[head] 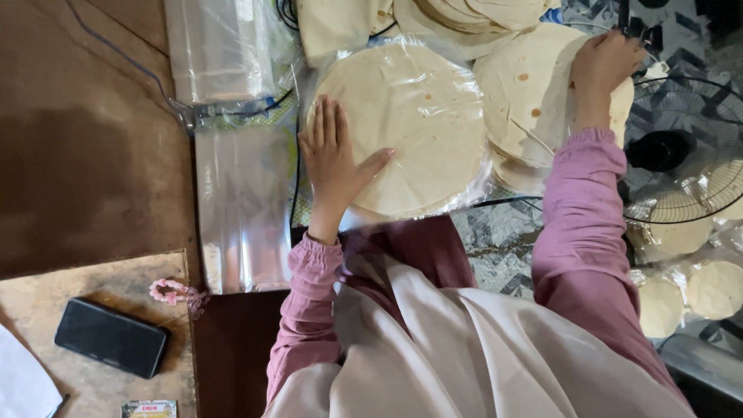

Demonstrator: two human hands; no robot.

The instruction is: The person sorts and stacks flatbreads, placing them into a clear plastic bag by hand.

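Nearest, left hand (pixel 334 159) flat, fingers spread, pressing bagged flatbread stack (pixel 406 128), already wrapped in clear plastic; farther, right hand (pixel 605 63) curled on loose flatbread pile (pixel 534 101), not yet bagged; empty plastic bags (pixel 241 209) beside; sealing judged unfinished.

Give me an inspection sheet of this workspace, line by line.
Surface: patterned grey mat; brown floor to the left.
Job's things: bagged flatbread stack under left hand; loose flatbread stack under right hand.
Clutter: clear plastic bags, black phone on a wooden board, pink beads, small bagged flatbreads.
Grippers: both hands flat, palms down, gripping nothing.
Cables: black cable beside the bags.
Surroundings: electric fan at right.
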